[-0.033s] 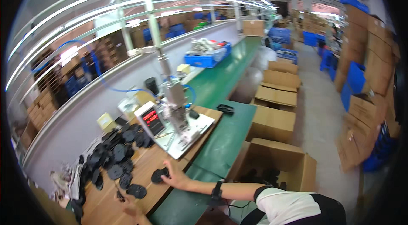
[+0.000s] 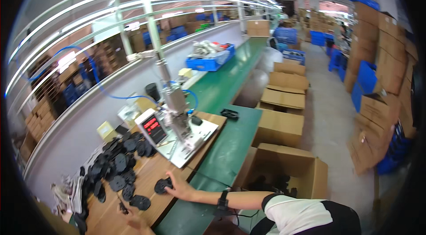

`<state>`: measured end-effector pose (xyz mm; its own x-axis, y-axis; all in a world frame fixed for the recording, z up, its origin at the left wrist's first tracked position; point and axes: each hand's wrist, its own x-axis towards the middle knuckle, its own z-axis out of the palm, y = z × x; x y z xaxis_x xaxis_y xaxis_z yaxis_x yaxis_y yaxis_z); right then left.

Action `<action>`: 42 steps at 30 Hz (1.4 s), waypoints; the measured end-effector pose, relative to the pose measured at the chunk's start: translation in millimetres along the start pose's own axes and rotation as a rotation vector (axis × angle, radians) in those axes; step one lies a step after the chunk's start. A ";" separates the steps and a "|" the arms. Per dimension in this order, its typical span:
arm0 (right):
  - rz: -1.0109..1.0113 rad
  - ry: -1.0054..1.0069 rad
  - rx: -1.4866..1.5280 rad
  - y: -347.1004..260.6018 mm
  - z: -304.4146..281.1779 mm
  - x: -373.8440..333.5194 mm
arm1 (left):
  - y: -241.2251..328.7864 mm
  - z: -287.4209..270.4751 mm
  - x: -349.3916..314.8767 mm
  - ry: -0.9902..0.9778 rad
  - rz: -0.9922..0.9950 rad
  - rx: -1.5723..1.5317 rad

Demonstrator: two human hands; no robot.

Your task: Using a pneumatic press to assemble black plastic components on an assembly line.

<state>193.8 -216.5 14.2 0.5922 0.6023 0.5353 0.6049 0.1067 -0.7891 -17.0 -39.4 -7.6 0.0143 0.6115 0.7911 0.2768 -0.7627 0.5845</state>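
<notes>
Over the wooden bench top (image 2: 155, 164), my right hand (image 2: 178, 187) holds a round black disc-shaped part (image 2: 163, 185) by its edge, with thumb and fingers closed on it. Lower left, my left hand (image 2: 135, 221) is closed round a thin tool with a dark handle (image 2: 123, 209); its exact kind is too blurred to tell. A flat black oval part (image 2: 140, 202) lies beside the left hand. Beyond it spreads a heap of similar black parts (image 2: 116, 164). A bench press (image 2: 178, 115) on a white base stands ahead, with a red-digit display box (image 2: 152, 127) next to it.
An open carton (image 2: 317, 175) with black parts inside stands right of the bench, before a row of cartons (image 2: 282, 124). A green belt (image 2: 222, 86) runs away past a blue crate (image 2: 213, 59). Pale cloths (image 2: 69, 190) lie at left. Stacked boxes (image 2: 390, 53) line the aisle.
The whole view has shifted slightly, so the scene sits a little further left. Both hands keep their holds and have hardly moved relative to the bench.
</notes>
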 end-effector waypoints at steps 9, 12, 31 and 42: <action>-0.283 -0.504 -0.356 -12.8 -25.1 -16.5 | 48.0 -13.7 4.0 0.006 -0.209 0.075; -0.391 -0.455 -0.487 -12.1 -21.9 -22.7 | 15.8 -15.7 -0.9 0.059 0.049 0.220; -0.296 0.066 -0.617 -21.7 -252.9 -1.1 | 131.3 25.1 -20.6 -0.490 0.321 -0.152; -0.464 0.030 -0.911 56.1 -210.4 82.8 | 118.0 24.5 -27.2 -0.711 0.285 -0.046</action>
<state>388.8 -327.1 77.7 0.2024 0.6333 0.7470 0.9453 -0.3255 0.0198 38.8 -140.9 35.4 0.6982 0.3660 0.6152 0.1295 -0.9098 0.3942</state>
